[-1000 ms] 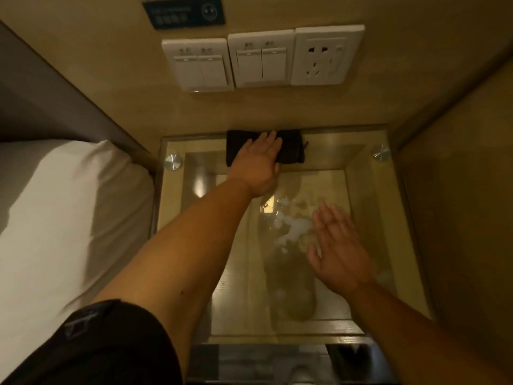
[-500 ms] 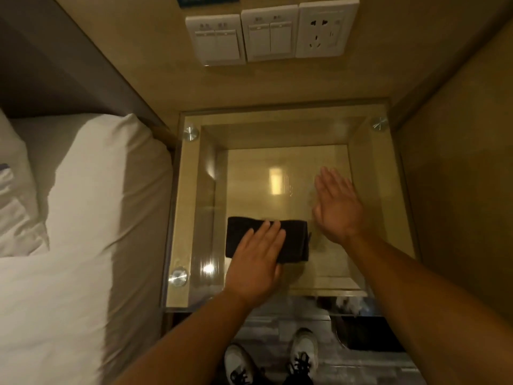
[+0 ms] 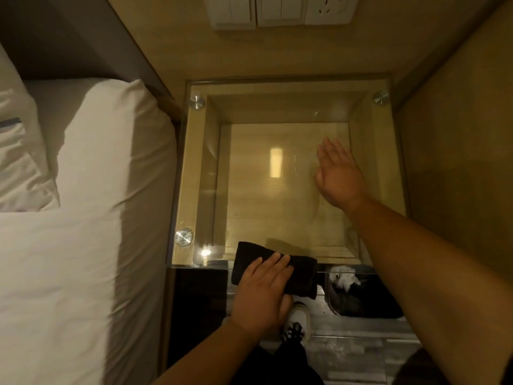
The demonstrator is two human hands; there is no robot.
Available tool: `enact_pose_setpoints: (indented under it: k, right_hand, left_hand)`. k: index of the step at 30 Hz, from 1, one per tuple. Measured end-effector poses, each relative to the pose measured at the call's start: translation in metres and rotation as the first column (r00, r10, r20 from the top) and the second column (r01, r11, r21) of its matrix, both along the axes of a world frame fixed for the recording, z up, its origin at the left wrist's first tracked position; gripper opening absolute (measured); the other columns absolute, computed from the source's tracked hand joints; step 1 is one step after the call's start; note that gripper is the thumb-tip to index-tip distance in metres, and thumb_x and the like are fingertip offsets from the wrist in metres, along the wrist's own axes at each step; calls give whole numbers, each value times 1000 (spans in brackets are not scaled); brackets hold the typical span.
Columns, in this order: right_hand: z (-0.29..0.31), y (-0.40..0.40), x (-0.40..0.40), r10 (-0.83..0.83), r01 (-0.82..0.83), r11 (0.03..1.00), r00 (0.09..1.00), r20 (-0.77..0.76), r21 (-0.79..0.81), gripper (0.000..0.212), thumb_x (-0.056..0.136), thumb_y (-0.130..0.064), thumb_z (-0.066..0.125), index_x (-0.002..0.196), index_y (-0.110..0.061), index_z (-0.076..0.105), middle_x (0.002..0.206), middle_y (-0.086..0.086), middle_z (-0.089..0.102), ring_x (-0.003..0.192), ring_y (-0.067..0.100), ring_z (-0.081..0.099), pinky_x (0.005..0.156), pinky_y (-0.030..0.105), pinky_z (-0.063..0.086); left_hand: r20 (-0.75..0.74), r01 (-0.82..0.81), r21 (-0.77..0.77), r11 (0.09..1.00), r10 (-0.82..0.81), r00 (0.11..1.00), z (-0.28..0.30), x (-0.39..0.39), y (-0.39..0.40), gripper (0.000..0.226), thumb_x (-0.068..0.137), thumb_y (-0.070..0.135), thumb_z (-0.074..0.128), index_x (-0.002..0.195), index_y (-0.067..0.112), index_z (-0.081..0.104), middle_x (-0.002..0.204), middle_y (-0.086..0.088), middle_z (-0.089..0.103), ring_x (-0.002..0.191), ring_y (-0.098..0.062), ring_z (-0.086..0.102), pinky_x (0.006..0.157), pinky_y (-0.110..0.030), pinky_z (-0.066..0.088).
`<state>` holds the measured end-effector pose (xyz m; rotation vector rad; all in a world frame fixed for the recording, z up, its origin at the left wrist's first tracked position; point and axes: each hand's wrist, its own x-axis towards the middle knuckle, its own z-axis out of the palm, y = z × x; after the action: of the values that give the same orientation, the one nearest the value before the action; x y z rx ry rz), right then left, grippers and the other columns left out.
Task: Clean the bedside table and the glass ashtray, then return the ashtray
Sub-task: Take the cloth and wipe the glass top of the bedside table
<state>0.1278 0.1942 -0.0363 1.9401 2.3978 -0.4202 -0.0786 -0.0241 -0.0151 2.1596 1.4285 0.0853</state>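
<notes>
Nearest, the left hand (image 3: 261,295) lay flat, fingers extended, pressing a folded black cloth (image 3: 299,276) that hung half over the front edge of the glass-topped wooden bedside table (image 3: 194,173). Farther in, the right hand (image 3: 337,173) was open, palm down over the glass toward the table's right side, holding nothing, well apart from the cloth. Glass ashtray not visible. White-sheeted bed (image 3: 83,245) sat left; white wall switches (image 3: 277,9) farthest.

Bedside table (image 3: 194,173) glass lies bare; only black cloth (image 3: 301,276) overhangs its near edge
</notes>
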Motion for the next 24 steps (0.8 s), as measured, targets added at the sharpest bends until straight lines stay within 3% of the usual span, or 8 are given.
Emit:
enact_pose_setpoints:
  k: [4,6,8,10,13,18,21,24]
  right_hand:
    - [6,-6,10,-91,90,996,993,-74,-18,66,89,-37,24,148,-7,25,157,13,19,146,25,13,118,39,9]
    - [7,-18,30,-206,206,978,978,-19,-21,66,91,-39,21,149,-8,22,157,14,18,145,26,12,118,41,9]
    - [7,-28,49,-258,259,966,965,49,-21,68,92,-43,17,149,-7,19,158,15,16,146,28,10,118,43,7]
    - [4,-31,56,-236,239,971,967,93,-24,69,92,-45,15,149,-8,17,158,16,14,146,30,8,118,44,7]
    - [2,-30,54,-230,234,972,966,121,-23,68,93,-46,16,149,-9,18,158,16,15,145,31,9,118,46,8]
    - [2,-30,54,-229,238,971,960,163,-34,69,92,-46,13,150,-10,12,158,14,11,146,30,7,118,47,9]
    - [1,-29,53,-226,236,971,959,173,-37,69,91,-45,17,149,-8,18,157,15,17,145,31,12,117,49,14]
    - [-1,-28,55,-228,233,972,961,157,-16,68,91,-44,23,147,-5,22,155,18,23,144,32,17,115,49,17]
  left_hand:
    - [169,-194,-172,966,223,960,23,3,-5,37,80,32,48,111,26,67,110,9,68,105,-1,57,102,-27,40]
    - [199,-303,-346,888,385,901,39,4,-3,18,86,30,46,91,33,63,84,15,63,78,6,54,76,-17,41]
    - [217,-410,-568,713,611,762,51,5,1,21,94,24,47,79,28,60,73,10,63,68,1,58,63,-22,45]
    - [189,-440,-749,495,796,575,60,6,11,27,97,18,46,82,24,67,77,4,69,75,-6,64,65,-26,50]
    - [153,-465,-807,365,889,432,76,11,45,25,98,20,43,93,24,68,92,-2,71,89,-16,65,78,-32,53]
    - [435,-515,-595,617,786,439,106,27,160,22,101,24,41,100,31,62,92,2,68,89,-15,65,76,-36,55]
    - [525,-539,-277,795,595,608,105,38,252,17,102,28,40,107,27,56,93,5,63,84,-8,61,72,-33,52]
    - [405,-474,55,879,414,815,89,53,345,23,101,25,41,117,16,54,92,0,59,75,-10,55,60,-28,41]
